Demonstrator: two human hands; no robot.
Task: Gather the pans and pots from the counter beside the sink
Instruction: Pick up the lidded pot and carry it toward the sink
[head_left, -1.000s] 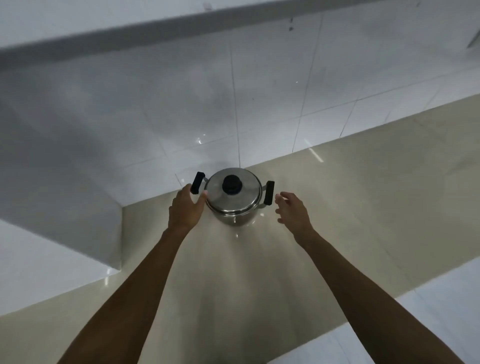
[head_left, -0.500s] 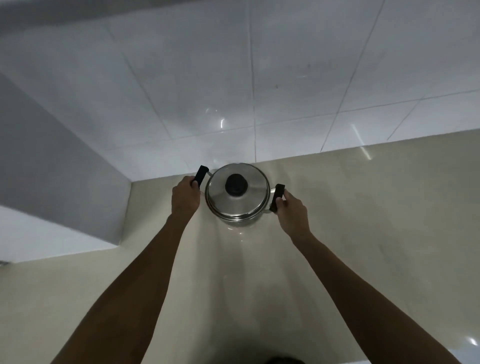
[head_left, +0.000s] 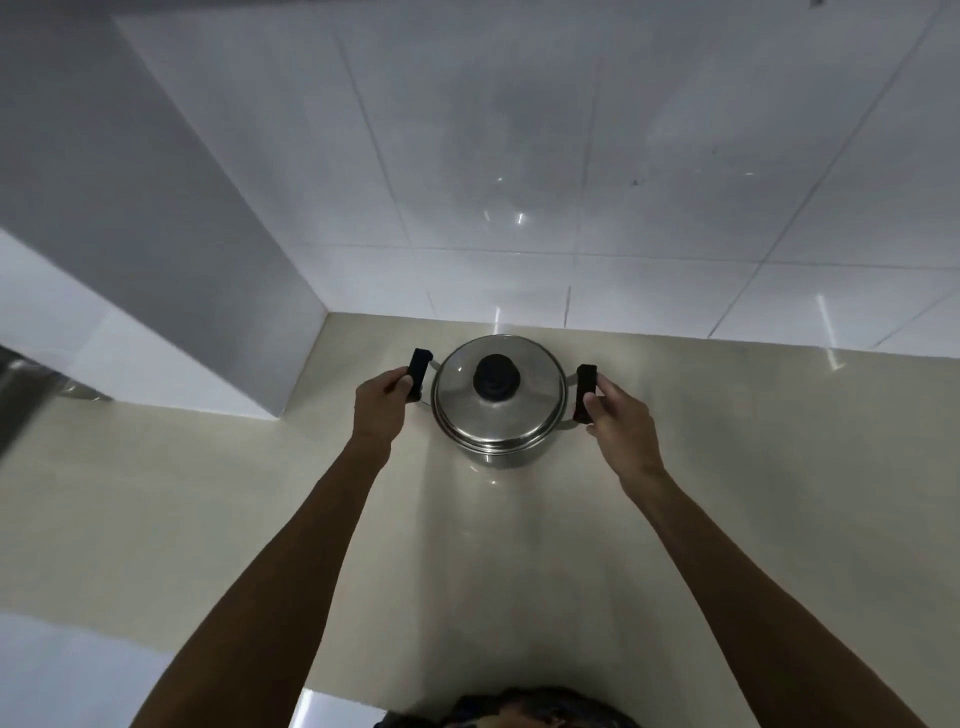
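Note:
A stainless steel pot (head_left: 498, 415) with a lid and a black knob stands on the beige counter (head_left: 208, 519), close to the tiled back wall. It has two black side handles. My left hand (head_left: 382, 405) grips the left handle and my right hand (head_left: 618, 415) grips the right handle. Both arms reach forward over the counter. Whether the pot's base is touching the counter I cannot tell.
A white tiled wall (head_left: 519, 156) rises right behind the pot. A grey block (head_left: 156, 234) juts out at the left and forms a corner with the wall. A metallic edge (head_left: 21, 395) shows at the far left. Dark clothing (head_left: 519, 712) is at the bottom.
A second ago both hands were open beside the pot; now each has closed on a side handle. The view has tilted down and closer to the wall.

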